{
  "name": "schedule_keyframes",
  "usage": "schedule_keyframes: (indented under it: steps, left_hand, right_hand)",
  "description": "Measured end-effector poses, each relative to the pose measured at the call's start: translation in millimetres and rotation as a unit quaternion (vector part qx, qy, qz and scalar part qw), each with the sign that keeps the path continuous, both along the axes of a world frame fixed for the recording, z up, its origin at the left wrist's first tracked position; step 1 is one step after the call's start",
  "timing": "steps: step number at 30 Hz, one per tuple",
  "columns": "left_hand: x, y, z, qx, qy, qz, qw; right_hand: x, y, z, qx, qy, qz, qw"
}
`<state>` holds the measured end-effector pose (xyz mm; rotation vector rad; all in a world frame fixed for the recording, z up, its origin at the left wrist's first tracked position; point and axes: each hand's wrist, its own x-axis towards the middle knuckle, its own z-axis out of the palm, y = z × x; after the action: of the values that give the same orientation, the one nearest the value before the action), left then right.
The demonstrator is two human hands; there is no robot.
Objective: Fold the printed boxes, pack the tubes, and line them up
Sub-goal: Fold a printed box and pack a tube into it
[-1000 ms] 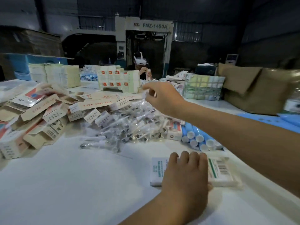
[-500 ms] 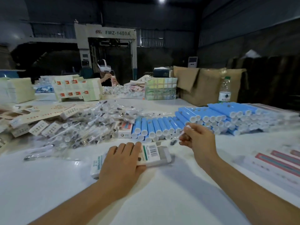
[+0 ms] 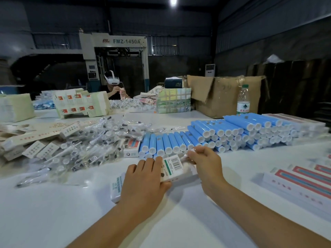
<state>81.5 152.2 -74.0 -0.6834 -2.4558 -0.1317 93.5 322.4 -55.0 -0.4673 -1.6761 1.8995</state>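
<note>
in the head view a white printed box (image 3: 172, 170) with a barcode lies flat on the white worktop (image 3: 53, 212), just in front of a row of blue tubes (image 3: 164, 142), and the left hand (image 3: 143, 178) presses down on it with straight fingers. the right hand (image 3: 203, 159) is at the box's right end, its curled fingers pinching a clear-wrapped item against the opening. a heap of bagged toothbrushes (image 3: 93, 140) lies to the left, near flat box blanks (image 3: 32, 135).
</note>
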Motion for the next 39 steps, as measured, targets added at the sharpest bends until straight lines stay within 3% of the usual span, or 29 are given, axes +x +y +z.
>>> schedule_keyframes:
  steps: [4,10,14,19,23,39]
  left_hand:
    - [1,0,-1,0.016,0.012,0.003,1.000]
    - [-1,-3,1,0.038,0.016,0.005,0.999]
    - [-6,-14,5,0.075,0.010,0.018,0.997]
    - [-8,-17,8,0.085,0.013,0.067,0.994]
    - [-6,-14,7,0.062,0.016,0.075,0.995]
    - [-6,-9,0,0.012,0.021,0.045,0.999]
  right_hand:
    - [4,-10,1,0.018,0.001,-0.013,1.000]
    - [13,-29,2,0.043,0.009,0.108,0.993]
    - [21,-20,7,0.166,0.081,-0.010,0.983]
    - [29,-32,3,0.238,0.117,0.021,0.964]
    - [27,-37,-1,0.211,0.085,0.071,0.971]
    - [20,-33,-6,0.207,-0.003,0.119,0.971]
